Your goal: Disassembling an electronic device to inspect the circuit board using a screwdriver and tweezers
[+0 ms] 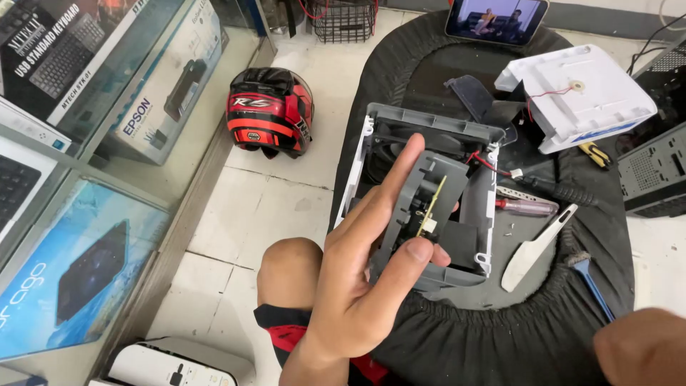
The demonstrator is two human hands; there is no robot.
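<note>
Left hand [357, 286] raised at scene centre, fingers spread long, pinching a small grey plastic bracket [421, 207] between thumb and fingertips. A thin circuit board [431, 207] with a yellowish edge sits upright inside the bracket.

Behind the bracket: open grey device housing [436, 129], a shallow box shell on its side on the black padded work surface [500, 329]. Inside it, dark fittings and a red wire [486, 163] running out of the right wall to a small connector. What else sits deep in the shell is hidden by the hand and bracket.

Right hand [643, 347] only partly in view at near-right corner; cannot tell whether it is spread or closed, or holding anything.

Right of the housing: red-handled screwdriver [525, 206], black-handled tool [561, 191] just beyond it, white plastic pry tool [536, 246] lying diagonal, blue-handled brush [589, 279] at the surface edge. Tiny specks near the screwdriver, possibly screws. Far right: white cover panel [579, 96] lying flat with a thin red wire on it. Far centre: phone [496, 18] propped up, screen lit.

Left on the tiled floor: red-and-black helmet [270, 111]. Far left: glass display case [107, 143] holding boxed goods. Wire basket [343, 20] at far edge. Bare knee [289, 264] below the left hand.
</note>
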